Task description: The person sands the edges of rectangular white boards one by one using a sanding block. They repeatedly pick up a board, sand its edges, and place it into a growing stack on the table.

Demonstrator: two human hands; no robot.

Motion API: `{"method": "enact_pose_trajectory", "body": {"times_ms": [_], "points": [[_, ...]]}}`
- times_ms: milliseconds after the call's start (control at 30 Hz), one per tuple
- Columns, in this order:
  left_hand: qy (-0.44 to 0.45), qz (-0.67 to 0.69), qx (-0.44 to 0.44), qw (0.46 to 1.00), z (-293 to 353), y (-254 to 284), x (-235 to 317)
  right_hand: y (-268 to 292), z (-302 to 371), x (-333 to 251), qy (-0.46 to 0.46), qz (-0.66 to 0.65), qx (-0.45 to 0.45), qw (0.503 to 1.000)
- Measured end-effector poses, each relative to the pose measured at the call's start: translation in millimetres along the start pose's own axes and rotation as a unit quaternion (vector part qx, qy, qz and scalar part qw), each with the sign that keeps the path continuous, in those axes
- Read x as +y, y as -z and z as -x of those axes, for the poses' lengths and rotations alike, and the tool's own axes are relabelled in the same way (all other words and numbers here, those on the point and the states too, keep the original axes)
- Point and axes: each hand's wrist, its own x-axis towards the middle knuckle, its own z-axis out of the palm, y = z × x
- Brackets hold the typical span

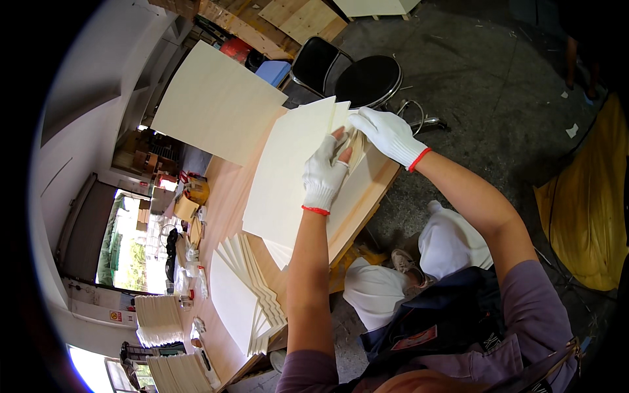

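A stack of thin cream-coloured sheets (288, 167), perhaps thin wood board, lies fanned out on the wooden table in front of me. My left hand (325, 171), in a white knitted glove with a red cuff, grips the sheets near their right edge. Two of its fingertips are bare and rest by the fanned edges. My right hand (392, 135), gloved the same way, is closed over the far right corner of those sheets. Its fingertips are partly hidden by the sheets. Nearer to me lies another fanned pile of cream sheets (239, 295).
A large upright cream panel (216, 105) stands at the table's far side. A black chair (367, 78) is beyond the table's right edge. More stacked sheets (159, 319) are on the left, near tools and a yellow object (196, 188). Yellow cloth (586, 203) hangs at right.
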Motion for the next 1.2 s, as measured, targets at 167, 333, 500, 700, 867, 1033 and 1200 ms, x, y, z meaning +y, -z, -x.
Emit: {"method": "enact_pose_trajectory", "body": {"times_ms": [167, 333, 500, 700, 867, 1033, 1200], "points": [[-0.028, -0.048, -0.012, 0.998, -2.6, -0.2, -11.6, -3.3, -1.2, 1.6, 0.007, 0.034, -0.002, 0.999], [-0.03, -0.092, -0.034, 0.995, -1.9, -1.9, -10.9, -4.1, -0.2, 2.3, -0.002, 0.028, -0.001, 1.0], [-0.038, -0.087, -0.022, 0.995, -1.6, -2.1, -12.1, -5.8, 0.2, 1.5, 0.004, -0.004, 0.022, 1.0], [-0.001, -0.051, -0.022, 0.998, -1.2, -0.8, -8.1, -5.5, -0.1, 2.3, 0.0, -0.003, 0.017, 1.0], [-0.055, -0.022, 0.029, 0.998, 0.1, -3.9, -9.5, -4.4, 0.7, 1.5, 0.004, 0.018, 0.011, 1.0], [-0.061, -0.094, -0.009, 0.994, 0.3, -3.5, -7.8, -6.7, 0.4, 5.1, 0.001, 0.02, 0.025, 0.999], [-0.051, -0.082, -0.012, 0.995, 0.1, -2.5, -7.6, -7.2, 1.7, 3.5, 0.005, -0.01, 0.031, 0.999]]}}
